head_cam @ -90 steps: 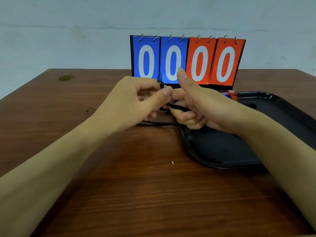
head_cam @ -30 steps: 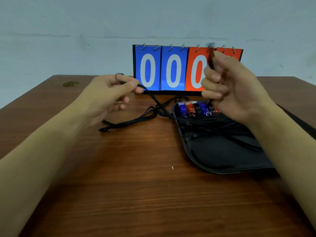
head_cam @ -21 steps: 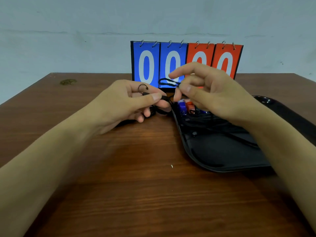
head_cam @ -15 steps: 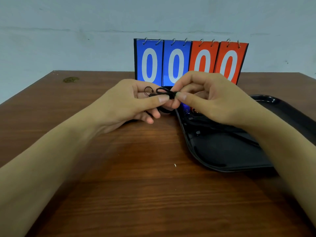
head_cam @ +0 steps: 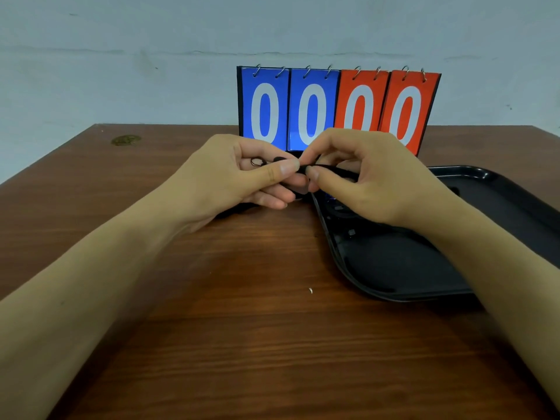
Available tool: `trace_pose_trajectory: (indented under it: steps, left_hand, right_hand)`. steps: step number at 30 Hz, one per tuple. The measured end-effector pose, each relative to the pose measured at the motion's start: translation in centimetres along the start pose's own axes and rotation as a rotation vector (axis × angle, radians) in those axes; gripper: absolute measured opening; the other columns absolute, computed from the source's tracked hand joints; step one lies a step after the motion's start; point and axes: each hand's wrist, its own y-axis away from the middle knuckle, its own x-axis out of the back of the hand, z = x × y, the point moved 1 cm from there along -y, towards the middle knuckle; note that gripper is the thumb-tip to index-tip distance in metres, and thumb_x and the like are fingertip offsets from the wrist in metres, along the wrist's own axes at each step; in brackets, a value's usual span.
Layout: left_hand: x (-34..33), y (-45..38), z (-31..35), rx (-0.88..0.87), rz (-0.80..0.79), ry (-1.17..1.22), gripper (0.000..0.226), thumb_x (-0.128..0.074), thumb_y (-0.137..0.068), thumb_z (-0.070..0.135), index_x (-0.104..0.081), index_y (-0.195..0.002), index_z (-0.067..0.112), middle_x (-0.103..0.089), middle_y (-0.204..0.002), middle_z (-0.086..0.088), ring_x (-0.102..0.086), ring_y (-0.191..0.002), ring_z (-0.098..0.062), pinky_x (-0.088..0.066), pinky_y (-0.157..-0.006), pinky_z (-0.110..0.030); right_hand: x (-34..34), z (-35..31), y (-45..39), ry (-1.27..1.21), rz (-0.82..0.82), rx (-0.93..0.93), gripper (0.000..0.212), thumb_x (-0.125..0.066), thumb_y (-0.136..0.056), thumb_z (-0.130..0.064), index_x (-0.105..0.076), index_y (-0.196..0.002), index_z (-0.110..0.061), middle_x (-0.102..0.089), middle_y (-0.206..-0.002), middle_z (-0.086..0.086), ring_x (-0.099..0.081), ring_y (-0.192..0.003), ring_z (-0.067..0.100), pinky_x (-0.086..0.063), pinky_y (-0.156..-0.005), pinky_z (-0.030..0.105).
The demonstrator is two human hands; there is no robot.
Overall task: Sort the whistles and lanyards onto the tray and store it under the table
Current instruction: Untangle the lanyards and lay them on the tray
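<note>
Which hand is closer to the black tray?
Right. The right hand hovers over the black tray's far left corner, pinching the lanyard. The left hand is beside the tray, over the table.

I see a brown wooden table point(head_cam: 242, 344) filling my view, its far edge at twelve o'clock meeting a pale, scuffed wall point(head_cam: 151, 40). A flip scoreboard point(head_cam: 336, 110) stands there showing zeros.
</note>
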Motion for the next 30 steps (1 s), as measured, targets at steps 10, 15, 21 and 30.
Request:
trace_pose_trajectory:
  steps: [10,15,21,30]
  left_hand:
    - [2.3,-0.7,-0.2,-0.046,0.223,0.153,0.016,-0.067,-0.096,0.018,-0.073,-0.106,0.008,-0.080,-0.099,-0.010,-0.074,-0.078,-0.010,-0.061,-0.077,-0.023]
    - [1.3,-0.9,-0.8,-0.022,0.191,0.123,0.018,-0.067,-0.096,0.017,-0.073,-0.107,0.004,-0.080,-0.101,-0.012,-0.073,-0.078,-0.011,-0.061,-0.075,-0.023]
    - [-1.7,-0.5,-1.9,-0.113,0.109,-0.396,0.008,-0.075,-0.092,0.024,-0.080,-0.098,0.023,-0.080,-0.085,0.003,-0.073,-0.069,-0.012,-0.061,-0.066,-0.021]
    - [-4.4,-1.2,-2.0,-0.204,0.090,-0.574,0.013,-0.074,-0.090,0.041,-0.080,-0.102,0.041,-0.070,-0.085,0.024,-0.056,-0.068,0.000,-0.039,-0.058,-0.006]
  right_hand:
    - [4.3,2.7,-0.2,-0.244,0.156,-0.162,0.011,-0.067,-0.098,-0.021,-0.072,-0.106,-0.015,-0.075,-0.074,-0.001,-0.072,-0.072,0.007,-0.057,-0.074,0.019]
    - [6.1,5.1,0.1,-0.297,0.187,-0.278,0.016,-0.067,-0.098,-0.022,-0.072,-0.108,-0.010,-0.075,-0.092,0.006,-0.074,-0.086,0.010,-0.057,-0.078,0.019]
    - [8.4,7.1,1.2,-0.116,-0.031,-0.460,0.014,-0.068,-0.095,-0.020,-0.072,-0.104,-0.009,-0.076,-0.087,0.009,-0.078,-0.080,0.018,-0.062,-0.073,0.021]
    - [11.1,8.8,2.5,0.090,-0.371,-0.698,0.011,-0.071,-0.091,-0.025,-0.076,-0.093,-0.015,-0.078,-0.079,0.003,-0.076,-0.073,0.012,-0.058,-0.064,0.019]
